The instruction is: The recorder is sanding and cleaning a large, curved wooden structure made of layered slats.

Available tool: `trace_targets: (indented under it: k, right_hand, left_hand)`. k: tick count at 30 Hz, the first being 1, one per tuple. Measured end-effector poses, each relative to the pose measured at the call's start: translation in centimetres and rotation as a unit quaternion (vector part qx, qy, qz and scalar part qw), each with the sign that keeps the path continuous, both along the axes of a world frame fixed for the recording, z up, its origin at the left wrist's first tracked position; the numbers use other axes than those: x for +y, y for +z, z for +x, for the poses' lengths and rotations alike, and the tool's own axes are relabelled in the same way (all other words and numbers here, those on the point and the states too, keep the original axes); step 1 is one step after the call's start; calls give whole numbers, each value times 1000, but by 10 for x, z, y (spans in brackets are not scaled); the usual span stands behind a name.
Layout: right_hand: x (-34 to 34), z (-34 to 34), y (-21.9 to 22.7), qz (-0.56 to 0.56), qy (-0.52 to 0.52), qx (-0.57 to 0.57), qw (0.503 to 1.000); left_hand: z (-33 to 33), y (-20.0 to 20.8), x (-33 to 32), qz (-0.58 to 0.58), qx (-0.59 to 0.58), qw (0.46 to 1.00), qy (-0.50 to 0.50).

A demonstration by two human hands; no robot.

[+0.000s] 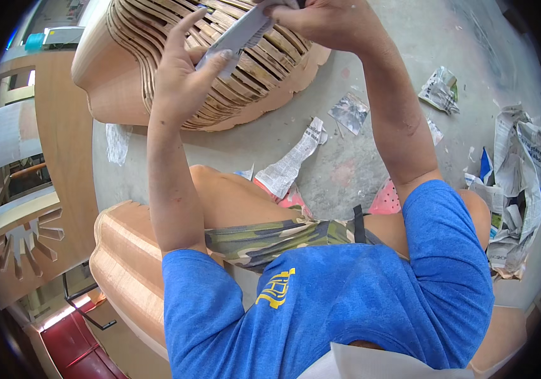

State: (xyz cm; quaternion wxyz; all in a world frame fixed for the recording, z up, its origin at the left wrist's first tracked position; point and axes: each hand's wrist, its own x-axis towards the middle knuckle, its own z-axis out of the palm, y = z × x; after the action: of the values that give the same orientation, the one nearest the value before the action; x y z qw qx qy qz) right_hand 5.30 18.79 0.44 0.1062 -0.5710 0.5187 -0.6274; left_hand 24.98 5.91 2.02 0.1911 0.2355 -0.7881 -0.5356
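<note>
A narrow folded strip of newspaper (240, 39) slants between my two hands at the top of the view. My left hand (185, 72) pinches its lower end with the thumb, while one finger stretches upward. Around its upper end my right hand (311, 22) is closed, partly cut off by the frame's edge. Something small and dark shows by the right fingers, too little to name. Just beyond the hands stands a large curved wooden piece (119, 76) of many bent layers, with open gaps between its slats.
Torn newspaper (292, 158) lies on the grey floor (403, 82), with a crumpled heap (514, 189) at the right. Pink dotted pieces (385, 197) lie by my legs. Left are another curved wooden piece (128, 265), a tall wooden panel (62, 139) and a red object (84, 347).
</note>
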Motion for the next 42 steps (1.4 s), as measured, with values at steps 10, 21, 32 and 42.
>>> trace_targets:
  k: [10, 21, 32, 42]
  right_hand:
    - [-24, 38, -23, -157, -99, 221, 957]
    - [-44, 69, -55, -187, -223, 195, 937]
    - [-44, 40, -67, 41, 78, -321, 943]
    - [-33, 25, -33, 146, 179, -387, 892]
  left_hand:
    - [-12, -22, 5, -195, -92, 976, 36]
    - [-14, 4, 10, 356, 273, 893, 39]
    - [-13, -9, 1, 1, 73, 997, 36]
    - [-11, -5, -3, -1, 211, 975, 72]
